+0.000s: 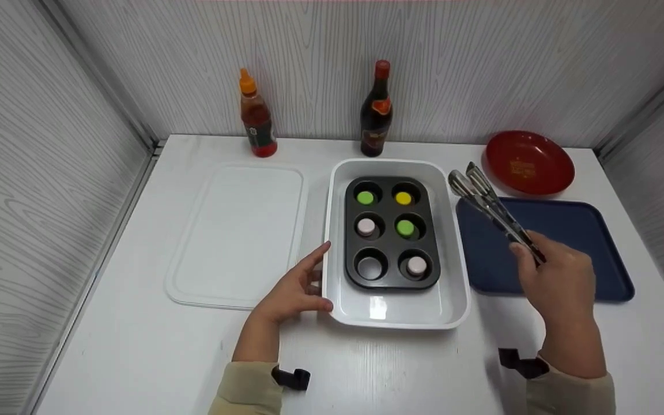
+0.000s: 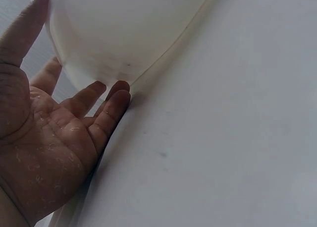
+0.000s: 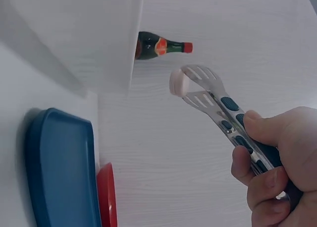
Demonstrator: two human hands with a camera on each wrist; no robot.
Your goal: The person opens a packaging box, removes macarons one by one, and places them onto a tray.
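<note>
My right hand point(image 1: 559, 276) grips metal serving tongs point(image 1: 496, 210) by their dark handles. A pale pink macaron-like piece point(image 3: 178, 83) sits between the tong tips in the right wrist view; the tongs hide it from the head view. Fingers spread, my left hand point(image 1: 291, 294) touches the left wall and near corner of a white deep tray point(image 1: 392, 318). Within it lies a dark muffin tin point(image 1: 391, 230). Its cups hold two green pieces point(image 1: 405, 228), a yellow piece point(image 1: 403, 198) and two pale pink pieces point(image 1: 417, 266). The near-left cup point(image 1: 370, 267) shows a bare bottom.
A white board point(image 1: 240, 236) lies left of the deep tray. Right of it are a blue tray point(image 1: 580, 230) and a red bowl point(image 1: 529, 162). An orange-capped sauce bottle point(image 1: 258, 121) and a dark red-capped bottle point(image 1: 376, 115) stand along the back wall.
</note>
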